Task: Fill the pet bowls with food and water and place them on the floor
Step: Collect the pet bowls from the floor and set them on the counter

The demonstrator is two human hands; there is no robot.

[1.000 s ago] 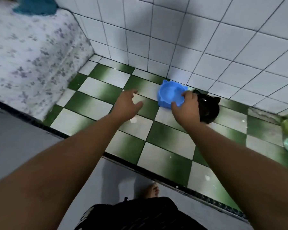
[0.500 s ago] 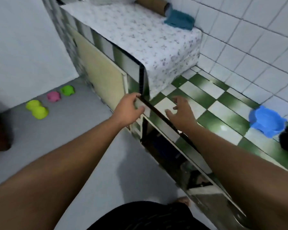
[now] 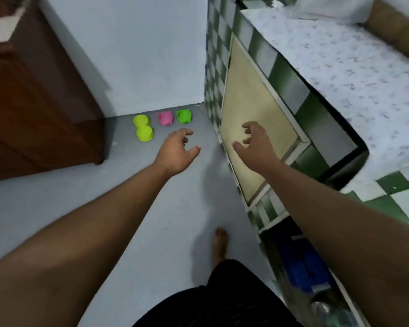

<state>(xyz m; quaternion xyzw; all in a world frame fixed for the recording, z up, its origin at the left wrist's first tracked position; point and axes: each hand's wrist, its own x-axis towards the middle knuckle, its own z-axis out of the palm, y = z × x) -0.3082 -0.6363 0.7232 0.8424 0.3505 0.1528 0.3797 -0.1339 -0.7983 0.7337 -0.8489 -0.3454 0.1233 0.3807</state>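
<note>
Hands empty, fingers spread: left hand (image 3: 177, 149) and right hand (image 3: 255, 143) at frame centre. Yellow double bowl (image 3: 143, 127), pink bowl (image 3: 165, 118), green bowl (image 3: 184, 116) on grey floor (image 3: 57, 208), upper centre-left, by wall.

Arms: both of yours are bare from the elbows down, no sleeves in view.
Left hand (image 3: 175, 149): no glove, ring or watch.
Right hand (image 3: 257, 142): likewise unadorned.
Clothing (image 3: 217, 300): a black garment at your waist, possibly shorts; blurred.
Foot (image 3: 220, 244): bare, no shoe.
</note>
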